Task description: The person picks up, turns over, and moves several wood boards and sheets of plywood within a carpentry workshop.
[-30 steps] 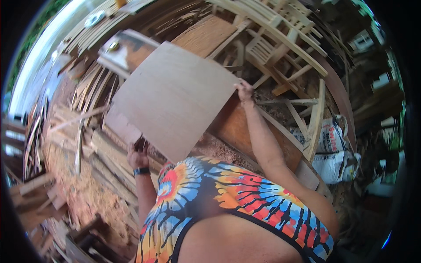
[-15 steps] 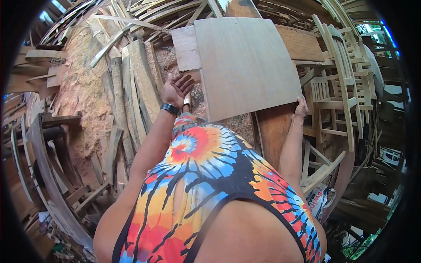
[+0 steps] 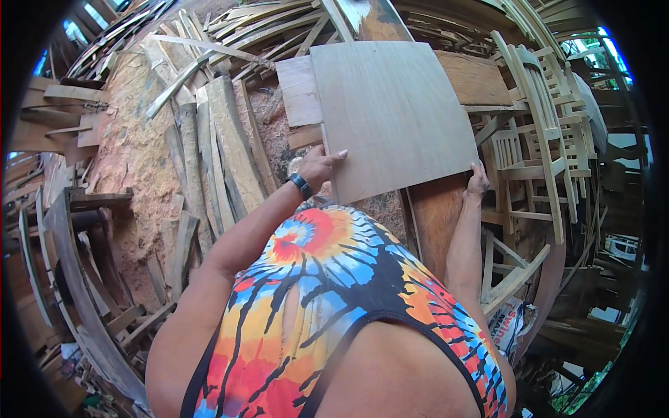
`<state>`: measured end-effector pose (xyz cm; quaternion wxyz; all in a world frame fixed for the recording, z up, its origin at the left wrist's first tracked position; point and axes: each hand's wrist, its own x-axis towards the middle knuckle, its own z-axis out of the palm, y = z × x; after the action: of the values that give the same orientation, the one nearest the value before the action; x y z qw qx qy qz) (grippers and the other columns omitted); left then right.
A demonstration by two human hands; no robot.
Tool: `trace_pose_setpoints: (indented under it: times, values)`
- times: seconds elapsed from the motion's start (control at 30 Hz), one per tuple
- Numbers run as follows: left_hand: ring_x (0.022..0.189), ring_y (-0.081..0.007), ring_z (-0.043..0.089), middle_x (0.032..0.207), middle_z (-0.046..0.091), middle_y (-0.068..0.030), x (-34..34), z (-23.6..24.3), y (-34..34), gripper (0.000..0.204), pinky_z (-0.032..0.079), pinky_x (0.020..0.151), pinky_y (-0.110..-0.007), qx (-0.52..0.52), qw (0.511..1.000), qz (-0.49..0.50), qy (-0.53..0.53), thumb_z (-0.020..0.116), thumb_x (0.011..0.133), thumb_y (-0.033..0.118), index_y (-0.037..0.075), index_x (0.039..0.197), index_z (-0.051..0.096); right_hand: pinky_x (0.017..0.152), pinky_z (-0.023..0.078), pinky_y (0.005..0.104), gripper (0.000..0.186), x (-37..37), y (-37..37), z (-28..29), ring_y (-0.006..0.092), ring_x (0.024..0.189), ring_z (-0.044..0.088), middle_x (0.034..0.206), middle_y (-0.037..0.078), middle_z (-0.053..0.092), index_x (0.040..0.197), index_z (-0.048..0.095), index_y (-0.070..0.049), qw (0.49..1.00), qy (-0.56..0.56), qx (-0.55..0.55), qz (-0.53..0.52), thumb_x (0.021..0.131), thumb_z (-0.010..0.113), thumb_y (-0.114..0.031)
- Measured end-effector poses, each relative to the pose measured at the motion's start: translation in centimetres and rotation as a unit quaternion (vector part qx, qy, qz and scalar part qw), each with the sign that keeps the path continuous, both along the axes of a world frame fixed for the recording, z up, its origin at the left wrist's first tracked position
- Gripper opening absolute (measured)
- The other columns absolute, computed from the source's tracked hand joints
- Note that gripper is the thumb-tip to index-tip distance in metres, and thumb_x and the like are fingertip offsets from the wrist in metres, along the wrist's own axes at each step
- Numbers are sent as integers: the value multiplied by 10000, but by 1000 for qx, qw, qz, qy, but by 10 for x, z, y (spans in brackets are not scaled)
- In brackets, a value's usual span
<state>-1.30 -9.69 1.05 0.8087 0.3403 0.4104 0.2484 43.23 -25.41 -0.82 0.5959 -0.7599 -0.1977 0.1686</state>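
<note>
A large pale plywood sheet [image 3: 394, 118] lies in front of me, its near edge toward my body. My left hand [image 3: 320, 166], with a dark band on its wrist, grips the sheet's left edge near the close corner; the thumb lies on top and the other fingers are partly hidden. At the near right corner, my right hand [image 3: 477, 181] holds the edge, with its fingertips at the rim. A smaller pale board [image 3: 300, 90] sticks out from beneath the sheet's left side.
Under the sheet is a brown wooden surface [image 3: 437, 216]. Unfinished wooden chairs [image 3: 536, 132] stand close on the right. Long rough planks [image 3: 226, 139] lie on sawdust-covered ground [image 3: 136, 153] to the left. Stacked wood strips [image 3: 272, 28] fill the far side, and a printed sack [image 3: 507, 322] sits at lower right.
My left hand was open beside the sheet, palm up; it has moved right and taken hold of the left edge. My right hand stays at its corner.
</note>
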Motion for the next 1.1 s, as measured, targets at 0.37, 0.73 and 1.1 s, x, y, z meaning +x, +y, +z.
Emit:
trace_pose_setpoints:
  times: [0.37, 0.73, 1.1]
  values:
    - [835, -162, 682, 1021, 694, -82, -16, -1, -3, 308, 577, 722, -318, -39, 998, 41, -14, 704, 916, 165, -4, 1155, 610, 1021, 409, 306, 473, -10, -9, 8, 203, 1138, 587, 1231, 128, 660, 1287, 602, 62, 998, -28, -31, 39, 870, 609, -160]
    - [820, -166, 682, 1008, 693, -88, -17, 17, -4, 316, 572, 713, -318, -37, 998, 32, 44, 706, 907, 173, -14, 1144, 609, 997, 426, 293, 469, -2, -15, 7, 180, 1099, 598, 1206, 116, 670, 1271, 614, 69, 995, -59, -42, 62, 860, 622, -157]
    - [867, -161, 670, 1038, 688, -83, -17, 7, -6, 306, 561, 774, -311, -39, 998, 55, 10, 705, 896, 137, -7, 1149, 611, 994, 438, 293, 484, -17, -13, 18, 182, 1102, 600, 1217, 127, 666, 1295, 596, 69, 997, -33, -31, 68, 875, 628, -172]
